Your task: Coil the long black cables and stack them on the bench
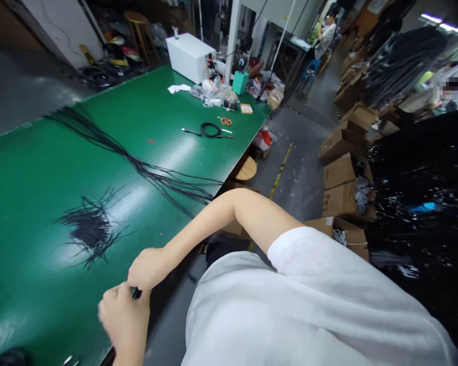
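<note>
Close to the table's front edge my right hand (148, 269) and my left hand (122, 311) meet, with their fingers closed. A small dark piece (137, 293) shows between them; most of it is hidden by the fingers, and its kind cannot be made out. Just beyond the hands, a loose pile of short black cable pieces (89, 226) lies on the green table (34, 203). A bundle of long black cables (137, 163) stretches across the tabletop and reaches the edge by my right forearm.
Farther along lie a coiled black cable (210, 130), orange-handled scissors (226, 121) and plastic bags (213, 94) near a white box-shaped machine (191, 56). A round wooden stool (246, 169) stands under the edge. Cardboard boxes (339, 170) line the aisle; other people are in the background.
</note>
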`<state>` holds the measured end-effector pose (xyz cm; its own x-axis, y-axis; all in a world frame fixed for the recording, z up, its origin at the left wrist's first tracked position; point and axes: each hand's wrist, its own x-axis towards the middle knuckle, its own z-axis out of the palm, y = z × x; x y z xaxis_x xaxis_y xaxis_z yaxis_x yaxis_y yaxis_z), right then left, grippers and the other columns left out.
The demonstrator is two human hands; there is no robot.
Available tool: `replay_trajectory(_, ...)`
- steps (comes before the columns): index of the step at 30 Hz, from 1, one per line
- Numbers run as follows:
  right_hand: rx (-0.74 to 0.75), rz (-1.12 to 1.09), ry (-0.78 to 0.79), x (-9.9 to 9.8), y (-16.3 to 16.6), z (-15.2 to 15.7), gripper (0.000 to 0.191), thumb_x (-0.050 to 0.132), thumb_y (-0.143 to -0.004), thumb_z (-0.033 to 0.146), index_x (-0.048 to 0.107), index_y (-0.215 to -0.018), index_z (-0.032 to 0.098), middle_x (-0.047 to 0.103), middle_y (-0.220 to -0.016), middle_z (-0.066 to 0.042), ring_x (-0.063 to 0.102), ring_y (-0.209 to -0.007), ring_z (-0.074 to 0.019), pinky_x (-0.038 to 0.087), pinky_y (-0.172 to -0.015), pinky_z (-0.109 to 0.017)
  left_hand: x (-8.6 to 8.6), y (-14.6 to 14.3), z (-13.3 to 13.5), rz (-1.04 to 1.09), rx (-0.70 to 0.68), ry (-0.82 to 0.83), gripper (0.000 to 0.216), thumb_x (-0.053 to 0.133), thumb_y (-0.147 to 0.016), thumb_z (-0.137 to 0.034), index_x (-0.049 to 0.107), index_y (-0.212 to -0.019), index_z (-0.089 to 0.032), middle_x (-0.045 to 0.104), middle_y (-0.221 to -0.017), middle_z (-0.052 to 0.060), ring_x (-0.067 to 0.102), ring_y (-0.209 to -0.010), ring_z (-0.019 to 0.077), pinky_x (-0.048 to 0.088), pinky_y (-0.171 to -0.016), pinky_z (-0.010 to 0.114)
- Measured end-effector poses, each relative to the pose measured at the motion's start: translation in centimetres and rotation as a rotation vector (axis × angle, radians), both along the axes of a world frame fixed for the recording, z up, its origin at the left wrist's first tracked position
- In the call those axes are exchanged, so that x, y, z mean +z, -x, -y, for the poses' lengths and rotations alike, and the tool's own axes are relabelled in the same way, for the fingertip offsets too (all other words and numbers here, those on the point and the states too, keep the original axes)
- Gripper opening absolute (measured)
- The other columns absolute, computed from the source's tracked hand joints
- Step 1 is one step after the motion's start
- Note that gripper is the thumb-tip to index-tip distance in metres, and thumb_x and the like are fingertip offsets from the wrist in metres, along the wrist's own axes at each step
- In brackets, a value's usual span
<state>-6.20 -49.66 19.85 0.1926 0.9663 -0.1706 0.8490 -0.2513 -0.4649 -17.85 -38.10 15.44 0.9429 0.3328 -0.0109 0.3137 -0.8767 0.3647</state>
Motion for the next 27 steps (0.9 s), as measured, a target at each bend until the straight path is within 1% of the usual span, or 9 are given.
replay_trajectory(3,0.042,0.041,0.03,0.2,-0.3,0.0,0.03,0.047,-0.095,0.016,0.072,-0.08,0.016,0.075,-0.091,-0.008,0.067,-0.081,-0.0193,0.039,-0.058,-0.029,0.0,1.2,2.8,0.062,0.261,0.452,0.037,0.071,-0.068,-0.043,0.052,-0.091,-0.021,0.059,-0.083,0.004,0.062,-0.081,0.026,0.053,-0.077,0.046)
replay_trajectory(5,0.091,0.116,0.015,0.2,-0.3,0.3,0.028,0.046,-0.094,0.009,0.072,-0.082,0.013,0.074,-0.092,-0.011,0.067,-0.083,-0.0202,0.041,-0.06,-0.03,0.7,2.7,3.7,0.129,0.276,0.699,0.047,0.07,-0.073,-0.044,0.054,-0.111,-0.02,0.065,-0.094,0.006,0.065,-0.086,0.0238,0.054,-0.084,0.043)
replay_trajectory(9,0.223,0.17,-0.042,0.1,0.7,0.9,0.024,0.047,-0.091,0.004,0.071,-0.088,0.009,0.073,-0.097,-0.015,0.066,-0.085,-0.0203,0.044,-0.07,-0.032,1.9,4.4,1.8,0.181,0.105,0.317,0.047,0.067,-0.078,-0.045,0.061,-0.115,-0.017,0.063,-0.125,0.019,0.057,-0.123,0.0358,0.04,-0.108,0.051)
replay_trajectory(12,0.296,0.129,-0.043,0.4,1.6,0.6,0.021,0.05,-0.093,0.01,0.07,-0.089,0.011,0.072,-0.096,-0.011,0.064,-0.087,-0.0175,0.045,-0.075,-0.03,1.5,3.6,0.8,-0.086,0.01,0.266,0.026,0.062,-0.078,-0.036,0.066,-0.094,-0.015,0.069,-0.107,0.02,0.058,-0.12,0.0401,0.043,-0.101,0.05)
replay_trajectory(15,0.25,0.082,0.006,0.9,2.0,0.4,0.021,0.049,-0.093,0.01,0.069,-0.086,0.01,0.071,-0.094,-0.012,0.062,-0.087,-0.0169,0.044,-0.075,-0.029,0.7,2.5,4.1,-0.059,0.342,0.544,0.022,0.058,-0.082,-0.029,0.066,-0.097,-0.016,0.071,-0.107,0.017,0.06,-0.118,0.0345,0.044,-0.099,0.043)
replay_trajectory(18,0.1,0.051,0.085,0.4,2.1,0.8,0.023,0.044,-0.088,0.004,0.067,-0.087,0.003,0.069,-0.09,-0.018,0.062,-0.083,-0.0196,0.044,-0.074,-0.031,-0.6,1.1,9.2,0.355,0.611,1.156,0.037,0.065,-0.076,-0.02,0.062,-0.113,-0.017,0.069,-0.121,0.011,0.058,-0.12,0.0218,0.042,-0.103,0.032)
replay_trajectory(22,-0.09,-0.002,0.158,-1.7,2.6,2.1,0.027,0.042,-0.087,0.008,0.067,-0.095,-0.002,0.067,-0.096,-0.027,0.065,-0.091,-0.0256,0.043,-0.075,-0.032,-2.3,0.4,10.8,0.382,0.846,1.882,0.024,0.063,-0.074,-0.011,0.066,-0.098,-0.015,0.073,-0.091,0.005,0.066,-0.095,0.0169,0.045,-0.099,0.033)
replay_trajectory(24,-0.158,-0.018,0.167,-2.6,3.1,3.0,0.034,0.037,-0.092,0.015,0.067,-0.1,0.001,0.067,-0.104,-0.027,0.064,-0.095,-0.0263,0.043,-0.076,-0.031,-2.6,1.1,9.9,0.441,0.878,2.002,0.016,0.06,-0.083,-0.017,0.067,-0.096,-0.015,0.073,-0.089,0.006,0.067,-0.095,0.0171,0.044,-0.1,0.034)
replay_trajectory(27,-0.39,-0.363,0.106,-3.7,4.1,4.2,0.03,0.037,-0.093,0.026,0.065,-0.09,0.013,0.069,-0.096,-0.013,0.061,-0.087,-0.0197,0.04,-0.069,-0.026,-2.8,2.5,9.2,0.591,0.898,1.903,0.017,0.062,-0.088,-0.025,0.067,-0.101,-0.015,0.074,-0.098,0.007,0.066,-0.106,0.0181,0.042,-0.104,0.033)
